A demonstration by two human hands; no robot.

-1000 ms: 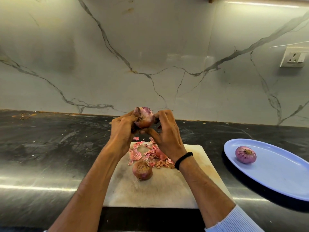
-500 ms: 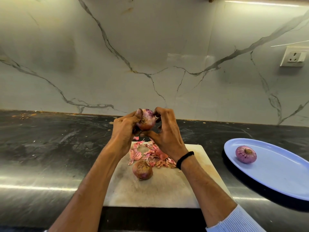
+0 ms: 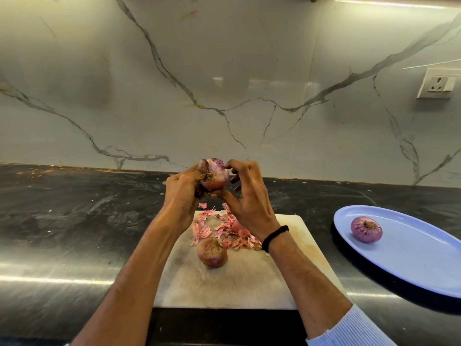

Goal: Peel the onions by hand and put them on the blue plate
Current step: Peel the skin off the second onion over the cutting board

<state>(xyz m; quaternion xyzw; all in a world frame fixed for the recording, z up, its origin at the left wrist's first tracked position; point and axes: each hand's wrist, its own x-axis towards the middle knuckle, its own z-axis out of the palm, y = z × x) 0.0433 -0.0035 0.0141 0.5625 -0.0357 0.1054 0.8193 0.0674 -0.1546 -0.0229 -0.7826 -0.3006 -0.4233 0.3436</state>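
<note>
My left hand grips a partly peeled red onion above the far edge of the cutting board, root hairs facing me. My right hand pinches the onion between a fingertip on its top and the thumb underneath. An unpeeled onion lies on the board in front of a heap of pink skins. One peeled onion sits on the blue plate at the right.
The board and plate lie on a dark, glossy counter that ends at a marble wall. A wall socket is mounted at the upper right. Small crumbs lie along the counter's back left edge.
Both hands have turned the onion between them, and my right fingers have shifted from its side up onto its top. The onion on the board and the one on the plate have not moved.
</note>
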